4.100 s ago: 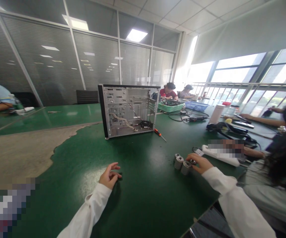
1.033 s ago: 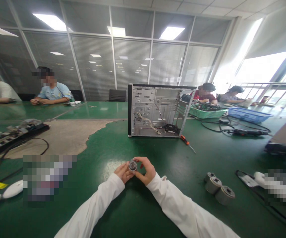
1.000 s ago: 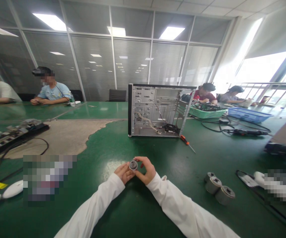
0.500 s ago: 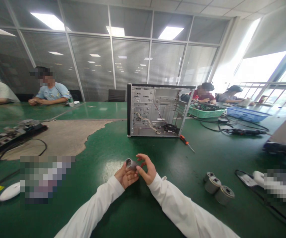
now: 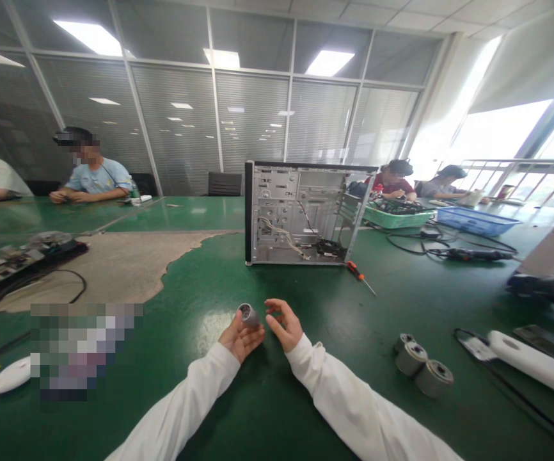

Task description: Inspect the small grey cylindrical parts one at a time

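A grey metal cylinder [image 5: 250,315], hollow at the end that shows, lies tilted in my left hand [image 5: 241,337], with the thumb along its side and the fingers beneath. Just to its right is my right hand [image 5: 284,324], its thumb and fingers apart and curved, holding nothing and not touching the cylinder. Both hands are above the green table [image 5: 200,397]. Several similar metal cylinders [image 5: 411,358] stand together on the table to the right of my right arm.
An opened computer case [image 5: 300,218] stands ahead, with an orange-handled screwdriver [image 5: 361,276] beside it. Green [image 5: 399,219] and blue [image 5: 476,221] baskets sit at the back right among cables. A circuit assembly [image 5: 22,259] is at left. Several people sit around the table.
My left hand has drawn slightly left with the cylinder, whose hollow end is tipped up a little more. A gap now separates it from my right hand, which has come off it.
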Demonstrator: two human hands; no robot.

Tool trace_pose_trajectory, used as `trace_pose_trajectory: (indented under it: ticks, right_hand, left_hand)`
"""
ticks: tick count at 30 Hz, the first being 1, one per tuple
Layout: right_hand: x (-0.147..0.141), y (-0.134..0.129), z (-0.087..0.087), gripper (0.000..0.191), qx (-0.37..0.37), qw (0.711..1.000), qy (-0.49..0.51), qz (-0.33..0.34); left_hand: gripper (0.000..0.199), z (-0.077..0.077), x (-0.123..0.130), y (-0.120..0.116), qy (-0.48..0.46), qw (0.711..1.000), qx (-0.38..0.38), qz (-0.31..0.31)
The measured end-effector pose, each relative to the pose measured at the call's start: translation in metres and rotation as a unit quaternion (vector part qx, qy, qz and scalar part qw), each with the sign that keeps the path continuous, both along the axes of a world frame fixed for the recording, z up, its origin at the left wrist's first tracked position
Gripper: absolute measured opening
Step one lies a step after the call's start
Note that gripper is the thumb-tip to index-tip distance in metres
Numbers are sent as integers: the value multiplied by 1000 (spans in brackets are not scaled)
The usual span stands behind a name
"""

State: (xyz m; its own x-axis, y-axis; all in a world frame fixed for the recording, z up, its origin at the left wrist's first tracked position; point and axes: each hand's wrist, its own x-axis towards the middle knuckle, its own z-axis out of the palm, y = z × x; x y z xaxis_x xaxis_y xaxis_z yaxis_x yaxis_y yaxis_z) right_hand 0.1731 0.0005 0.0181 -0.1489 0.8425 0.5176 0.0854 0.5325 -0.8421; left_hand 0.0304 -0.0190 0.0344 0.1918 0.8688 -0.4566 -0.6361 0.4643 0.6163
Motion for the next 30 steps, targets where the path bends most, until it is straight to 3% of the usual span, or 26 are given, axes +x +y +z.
trace_pose_trajectory:
  ticks: [5,10,14,20,28,30]
  right_hand:
    - [-2,7,-10,28,0,1000,11,1]
    - [-2,9,-12,27,-4,1000,12,3]
    - [-2,9,-12,27,-3,1000,11,7]
    - [-2,8,-11,25,-5,1000,5,8]
    - [-1,-2,0,24,-23,999,-8,24]
    - [-1,-5,4,25,-23,999,-16,41]
  left_hand:
    - [30,-3,-4,9,39,994,-5,101]
    - [31,1,-5,8,54,990,-19,133]
    - [28,-1,-3,9,135,972,37,186]
    - [60,-4,1,8,312,875,246,278]
    - [72,9,-3,-6,529,747,351,199]
    - [68,9,-5,-8,535,738,375,173]
